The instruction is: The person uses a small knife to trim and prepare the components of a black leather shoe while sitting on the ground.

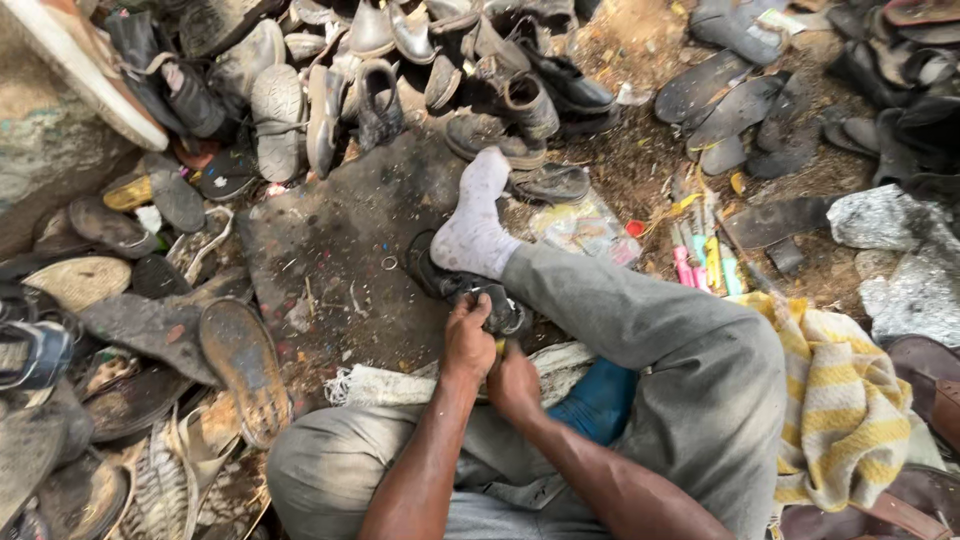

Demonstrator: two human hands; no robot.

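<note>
At the centre of the frame the left hand [468, 340] curls its fingers shut over the heel end of a black shoe [455, 282], which lies pinned under a white-socked foot [474, 225]. Just beside it, lower right, the right hand [513, 382] is closed, though what it grips is hidden. Worn shoes [300, 90] crowd the upper left; a yellow striped cloth [840, 400] lies at lower right.

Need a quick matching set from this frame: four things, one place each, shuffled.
1. black worn shoe
2. white speckled sock
3. yellow-and-white striped cloth
4. pink and green tubes

A. on the ground right of the raised foot
B. under both hands
C. at the right knee
D. on the raised foot

Pairs: 1-B, 2-D, 3-C, 4-A. The left hand and right hand grip the shoe.
</note>
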